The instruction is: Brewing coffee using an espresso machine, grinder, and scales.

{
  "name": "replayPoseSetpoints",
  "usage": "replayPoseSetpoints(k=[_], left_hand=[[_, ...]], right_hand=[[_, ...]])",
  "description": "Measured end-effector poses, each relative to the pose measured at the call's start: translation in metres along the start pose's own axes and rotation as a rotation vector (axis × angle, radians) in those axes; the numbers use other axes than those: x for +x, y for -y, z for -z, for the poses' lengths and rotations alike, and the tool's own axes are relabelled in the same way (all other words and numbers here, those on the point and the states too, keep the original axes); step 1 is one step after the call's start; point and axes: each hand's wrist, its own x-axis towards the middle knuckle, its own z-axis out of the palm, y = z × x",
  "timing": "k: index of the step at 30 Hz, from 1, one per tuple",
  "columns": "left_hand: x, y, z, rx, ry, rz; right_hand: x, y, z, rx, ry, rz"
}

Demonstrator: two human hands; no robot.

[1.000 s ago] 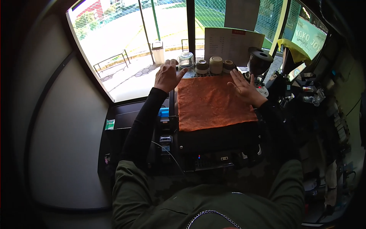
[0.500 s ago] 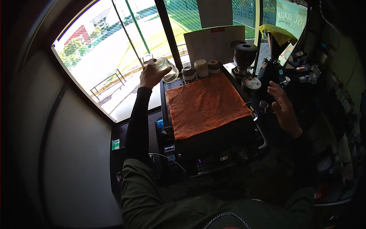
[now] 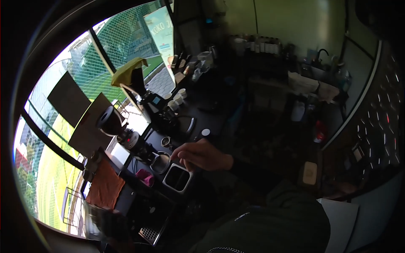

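Note:
My right hand (image 3: 202, 155) reaches over the counter with its fingers loosely bent and apart, holding nothing. Just beyond its fingertips is the round metal tray (image 3: 160, 162) beneath a coffee grinder (image 3: 126, 134). Below the hand sits a square, light-rimmed black container (image 3: 165, 181). A portafilter (image 3: 166, 141) lies behind the fingers. At the lower left, my left hand (image 3: 110, 223) is dark and smeared, beside a blurred glass jar (image 3: 90, 221) that it appears to grip; its fingers cannot be made out. The orange cloth (image 3: 104, 185) covers the coffee machine's top beyond it.
A pink cloth (image 3: 145, 178) lies beside the square container. Paper cups (image 3: 179, 98) stand farther along the counter, near a second grinder draped with a yellow cloth (image 3: 128, 71). Windows line the left. A dim counter with several bottles (image 3: 265, 45) is at the back.
The view has swung right. My right hand has moved from beside the machine to above the square container. My left hand and the jar now appear low at the left, blurred.

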Motion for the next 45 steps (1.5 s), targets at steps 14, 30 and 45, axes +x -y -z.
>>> replayPoseSetpoints(k=[14, 30, 45], left_hand=[[0.061, 0.440, -0.303, 0.832, 0.462, 0.296], [0.378, 0.699, -0.429, 0.669, 1.105, -0.023], [0.500, 0.875, -0.450, 0.806, 0.580, 0.455]], right_hand=[[-0.211, -0.080, 0.116, 0.034, -0.632, -0.316], [-0.240, -0.199, 0.446, -0.331, -1.039, -0.564], [-0.196, -0.482, 0.975, -0.692, -1.106, -0.543]])
